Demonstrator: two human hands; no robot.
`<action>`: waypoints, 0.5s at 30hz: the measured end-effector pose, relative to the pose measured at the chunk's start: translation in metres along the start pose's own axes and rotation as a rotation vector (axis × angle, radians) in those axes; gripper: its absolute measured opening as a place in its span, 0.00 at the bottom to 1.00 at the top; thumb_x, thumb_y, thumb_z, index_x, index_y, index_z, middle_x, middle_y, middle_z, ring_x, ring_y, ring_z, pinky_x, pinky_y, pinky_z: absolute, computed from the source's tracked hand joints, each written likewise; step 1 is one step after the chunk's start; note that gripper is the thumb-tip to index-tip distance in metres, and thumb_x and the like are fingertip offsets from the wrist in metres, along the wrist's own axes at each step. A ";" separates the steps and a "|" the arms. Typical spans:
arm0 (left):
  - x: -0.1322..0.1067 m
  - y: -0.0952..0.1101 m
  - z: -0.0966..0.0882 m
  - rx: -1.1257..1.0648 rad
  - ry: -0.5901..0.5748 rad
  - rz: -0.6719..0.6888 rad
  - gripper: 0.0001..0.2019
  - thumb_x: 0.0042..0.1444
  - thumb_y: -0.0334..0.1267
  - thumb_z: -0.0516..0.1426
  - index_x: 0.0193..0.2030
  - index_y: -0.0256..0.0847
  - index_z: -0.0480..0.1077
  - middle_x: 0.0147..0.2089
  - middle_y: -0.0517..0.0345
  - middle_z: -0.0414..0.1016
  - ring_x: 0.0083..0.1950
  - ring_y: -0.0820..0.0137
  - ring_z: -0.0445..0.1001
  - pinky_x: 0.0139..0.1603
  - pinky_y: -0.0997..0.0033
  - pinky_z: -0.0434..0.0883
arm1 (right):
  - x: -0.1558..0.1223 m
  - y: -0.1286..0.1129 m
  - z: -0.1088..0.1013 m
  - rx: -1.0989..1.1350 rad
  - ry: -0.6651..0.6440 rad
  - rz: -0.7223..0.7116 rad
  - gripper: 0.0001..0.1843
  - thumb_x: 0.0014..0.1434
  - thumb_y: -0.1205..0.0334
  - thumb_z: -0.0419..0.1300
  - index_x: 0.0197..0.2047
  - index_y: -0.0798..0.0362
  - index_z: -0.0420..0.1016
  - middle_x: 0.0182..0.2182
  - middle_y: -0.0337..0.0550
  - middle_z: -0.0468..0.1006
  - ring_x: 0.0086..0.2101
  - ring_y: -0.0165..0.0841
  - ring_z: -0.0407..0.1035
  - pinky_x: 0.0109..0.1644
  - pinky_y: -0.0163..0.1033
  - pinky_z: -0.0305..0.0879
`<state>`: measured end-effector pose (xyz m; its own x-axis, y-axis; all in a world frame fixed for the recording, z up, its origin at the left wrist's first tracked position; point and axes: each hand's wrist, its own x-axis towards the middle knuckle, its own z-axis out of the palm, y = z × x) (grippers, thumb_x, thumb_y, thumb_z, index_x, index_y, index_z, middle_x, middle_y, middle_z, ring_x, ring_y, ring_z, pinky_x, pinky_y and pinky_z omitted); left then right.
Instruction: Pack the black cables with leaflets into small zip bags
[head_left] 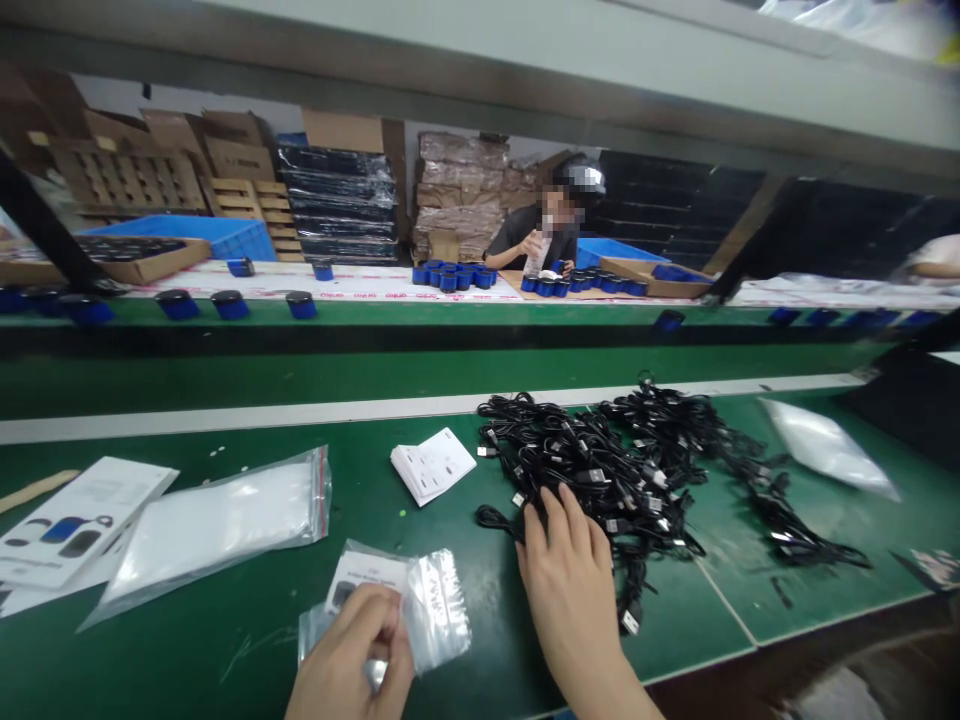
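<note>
My left hand (352, 655) pinches a small clear plastic bag (420, 600) with a printed card inside, near the front edge of the green table (225, 640). My right hand (566, 575) reaches into a tangled heap of black cables (622, 460), its fingers curled over a cable at the heap's near left edge. I cannot see whether a cable is gripped. A small stack of white cards (433, 465) lies just left of the heap.
A stack of clear zip bags (217, 525) and printed leaflets (71, 520) lie at the left. Another clear bag (825, 445) lies at the right. Beyond a conveyor, a person (544, 235) sits among blue cylinders (454, 275), cartons and crates.
</note>
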<state>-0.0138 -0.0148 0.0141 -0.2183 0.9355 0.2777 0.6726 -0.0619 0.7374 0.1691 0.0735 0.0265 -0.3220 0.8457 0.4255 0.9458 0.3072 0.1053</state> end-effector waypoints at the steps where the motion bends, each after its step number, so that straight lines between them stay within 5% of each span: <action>1: 0.000 -0.001 0.000 0.000 -0.006 0.003 0.10 0.58 0.36 0.47 0.26 0.45 0.60 0.33 0.64 0.69 0.26 0.77 0.72 0.28 0.82 0.70 | 0.000 0.002 0.002 0.030 0.018 -0.017 0.15 0.56 0.76 0.57 0.46 0.61 0.76 0.55 0.61 0.69 0.57 0.54 0.58 0.52 0.55 0.58; 6: 0.000 -0.002 -0.002 0.042 -0.019 0.007 0.09 0.59 0.35 0.47 0.27 0.45 0.59 0.32 0.65 0.69 0.26 0.76 0.71 0.29 0.79 0.68 | -0.005 0.007 0.003 0.258 -0.002 -0.062 0.12 0.60 0.76 0.50 0.38 0.60 0.75 0.51 0.60 0.74 0.54 0.53 0.63 0.48 0.54 0.62; 11: 0.000 -0.002 -0.004 0.069 -0.035 0.035 0.08 0.58 0.36 0.47 0.28 0.46 0.62 0.29 0.64 0.68 0.27 0.73 0.71 0.29 0.77 0.68 | -0.023 -0.012 -0.012 1.127 -0.257 -0.175 0.09 0.61 0.64 0.54 0.43 0.50 0.73 0.32 0.39 0.78 0.27 0.30 0.74 0.29 0.30 0.69; 15: -0.002 -0.003 -0.004 0.092 0.000 0.003 0.10 0.59 0.39 0.48 0.29 0.45 0.66 0.39 0.59 0.71 0.34 0.71 0.74 0.33 0.75 0.70 | -0.032 -0.027 -0.013 1.019 -0.272 -0.108 0.11 0.57 0.69 0.56 0.42 0.50 0.76 0.33 0.41 0.78 0.29 0.33 0.75 0.32 0.32 0.70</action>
<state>-0.0183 -0.0180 0.0139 -0.2163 0.9353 0.2800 0.7353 -0.0326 0.6770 0.1539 0.0323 0.0222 -0.5203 0.8224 0.2302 0.4703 0.5009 -0.7266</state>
